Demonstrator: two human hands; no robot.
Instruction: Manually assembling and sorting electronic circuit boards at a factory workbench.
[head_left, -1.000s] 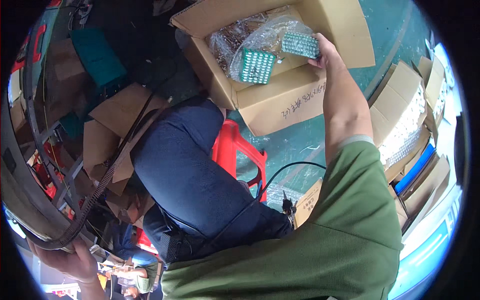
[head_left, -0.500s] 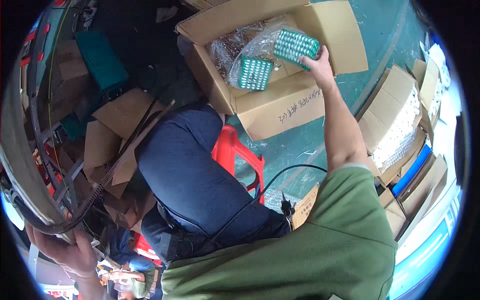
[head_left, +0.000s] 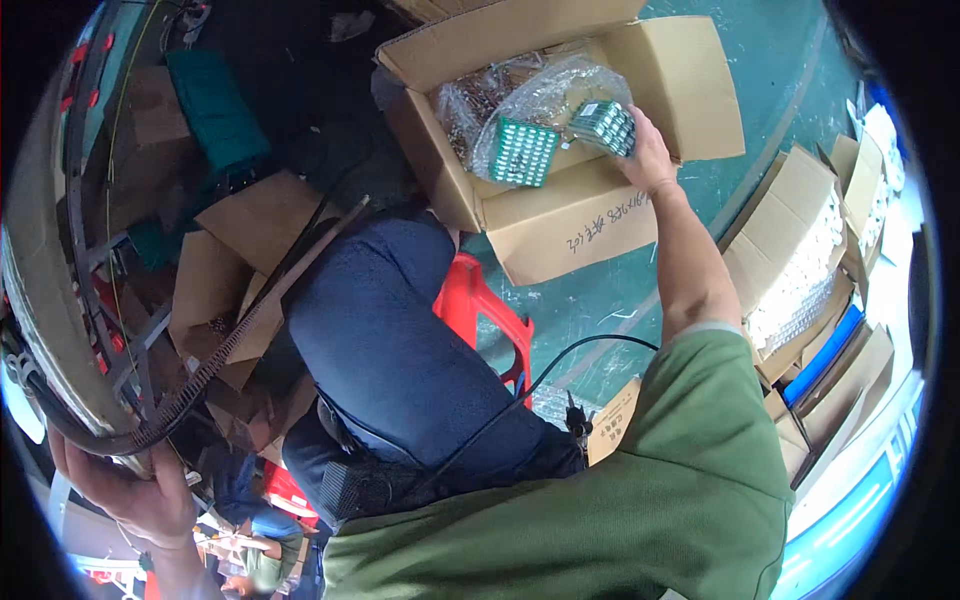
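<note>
My right hand (head_left: 648,158) reaches into an open cardboard box (head_left: 575,240) and grips a thick stack of green circuit boards (head_left: 603,126) by its right edge. The stack is tilted, showing its layered side. Left of it, a second green board with rows of pale parts (head_left: 522,153) rests on clear bubble wrap (head_left: 565,85) inside the box. At the lower left my left hand (head_left: 130,500) is closed about the end of a long, pale worktop edge (head_left: 60,330), thumb and fingers on either side. Its fingertips are partly hidden there.
A red plastic stool (head_left: 485,320) stands beside my leg. Open cartons with white packed goods (head_left: 800,290) line the right side. More cardboard boxes (head_left: 215,290) and a coiled dark hose (head_left: 190,390) are on the left. Another person (head_left: 265,560) is at the lower left.
My right hand has turned the stack of boards, so its layered side now shows, and tilted it downward. The view has shifted slightly. My left hand stays at the worktop edge.
</note>
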